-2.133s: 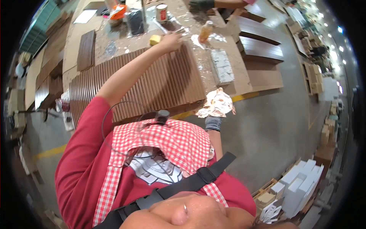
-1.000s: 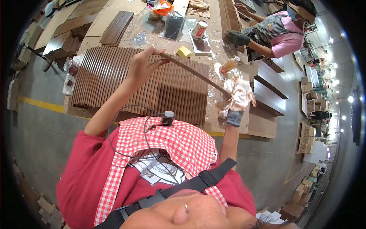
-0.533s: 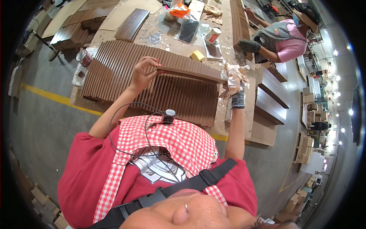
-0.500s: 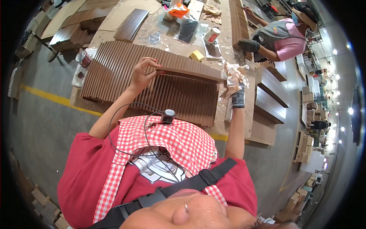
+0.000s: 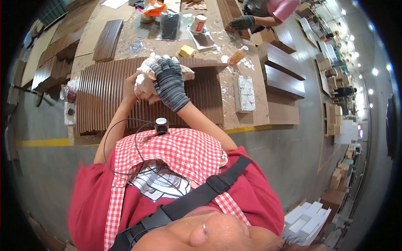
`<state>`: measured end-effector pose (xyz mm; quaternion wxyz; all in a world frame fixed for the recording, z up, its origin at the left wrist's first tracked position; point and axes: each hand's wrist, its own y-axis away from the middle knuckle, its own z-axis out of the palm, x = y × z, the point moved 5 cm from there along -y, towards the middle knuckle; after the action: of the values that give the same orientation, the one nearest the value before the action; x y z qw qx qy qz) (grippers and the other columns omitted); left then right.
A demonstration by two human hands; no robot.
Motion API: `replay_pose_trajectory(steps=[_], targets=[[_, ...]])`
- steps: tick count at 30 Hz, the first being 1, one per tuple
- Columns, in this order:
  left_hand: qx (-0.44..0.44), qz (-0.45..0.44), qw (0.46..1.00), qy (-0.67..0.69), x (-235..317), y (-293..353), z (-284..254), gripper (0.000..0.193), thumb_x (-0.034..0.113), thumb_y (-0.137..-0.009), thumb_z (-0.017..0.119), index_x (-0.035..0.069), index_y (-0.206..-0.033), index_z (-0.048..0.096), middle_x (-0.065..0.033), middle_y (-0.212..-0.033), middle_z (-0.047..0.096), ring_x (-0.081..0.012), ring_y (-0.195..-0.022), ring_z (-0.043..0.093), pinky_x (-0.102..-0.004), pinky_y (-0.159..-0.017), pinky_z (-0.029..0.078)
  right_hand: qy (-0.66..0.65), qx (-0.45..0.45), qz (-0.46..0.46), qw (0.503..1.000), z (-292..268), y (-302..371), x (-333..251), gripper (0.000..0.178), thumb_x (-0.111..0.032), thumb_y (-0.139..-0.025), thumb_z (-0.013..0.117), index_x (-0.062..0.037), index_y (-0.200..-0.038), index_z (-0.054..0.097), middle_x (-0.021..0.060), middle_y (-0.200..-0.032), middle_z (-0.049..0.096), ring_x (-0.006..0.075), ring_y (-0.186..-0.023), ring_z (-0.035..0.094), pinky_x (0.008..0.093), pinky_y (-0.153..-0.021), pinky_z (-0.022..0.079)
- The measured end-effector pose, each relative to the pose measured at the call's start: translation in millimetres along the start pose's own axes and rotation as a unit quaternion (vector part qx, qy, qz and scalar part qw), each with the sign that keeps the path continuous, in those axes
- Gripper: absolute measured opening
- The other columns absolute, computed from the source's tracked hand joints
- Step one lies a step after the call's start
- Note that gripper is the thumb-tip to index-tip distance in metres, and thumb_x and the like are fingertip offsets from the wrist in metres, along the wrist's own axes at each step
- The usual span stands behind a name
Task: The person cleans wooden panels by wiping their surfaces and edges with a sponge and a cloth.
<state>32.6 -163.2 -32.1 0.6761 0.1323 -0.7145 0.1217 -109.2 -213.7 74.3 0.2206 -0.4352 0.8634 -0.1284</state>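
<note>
My right hand (image 5: 171, 83), in a grey striped knit glove, presses a crumpled whitish cloth (image 5: 145, 83) against a brown wooden strip (image 5: 205, 62). The strip's right end sticks out past the cloth. Bare, my left hand (image 5: 130, 87) is closed at the strip's left end, its fingertips mostly hidden by the cloth. Beneath both hands, many similar brown strips (image 5: 98, 94) lie side by side in a ribbed row on the workbench (image 5: 251, 115).
Beyond the strips are a yellow sponge (image 5: 186, 51), a white-and-red can (image 5: 198, 24) and a dark packet (image 5: 169, 27). A small amber bottle (image 5: 238, 55) and a white-smeared block (image 5: 246, 94) are at right. A co-worker's gloved hand (image 5: 242, 23) touches long boards.
My right hand has swept left along the strip with the cloth, from its right end to beside my left hand. The amber bottle and white-smeared block now show clearly. The view has shifted.
</note>
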Motion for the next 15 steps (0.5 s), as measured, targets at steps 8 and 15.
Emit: replay_pose_trajectory(steps=[8, 15], targets=[[-0.041, 0.066, 0.996, 0.043, 32.4, 2.7, 16.1, 0.020, -0.002, -0.081, 0.063, -0.001, -0.101, 0.061, -0.0036, -0.089, 0.066, -0.0089, -0.082, 0.061, -0.0225, -0.072, 0.049, 0.052, 0.070, 0.051, 0.995, -12.5, 19.7, 72.3, 0.025, -0.014, -0.080, 0.052, -0.0051, -0.103, 0.058, 0.0142, -0.104, 0.054, 0.0286, -0.105, 0.049, 0.0431, -0.100, 0.031], [-0.048, 0.085, 0.995, 0.030, 29.9, 10.6, 10.1, 0.012, 0.000, -0.084, 0.062, 0.000, -0.096, 0.061, -0.0026, -0.089, 0.066, -0.0084, -0.084, 0.062, -0.0215, -0.074, 0.049, 0.093, 0.116, 0.095, 0.984, -61.1, 45.3, 175.3, 0.010, -0.014, -0.088, 0.052, -0.0050, -0.087, 0.055, 0.0083, -0.086, 0.057, 0.0203, -0.079, 0.056, 0.0347, -0.073, 0.046]])
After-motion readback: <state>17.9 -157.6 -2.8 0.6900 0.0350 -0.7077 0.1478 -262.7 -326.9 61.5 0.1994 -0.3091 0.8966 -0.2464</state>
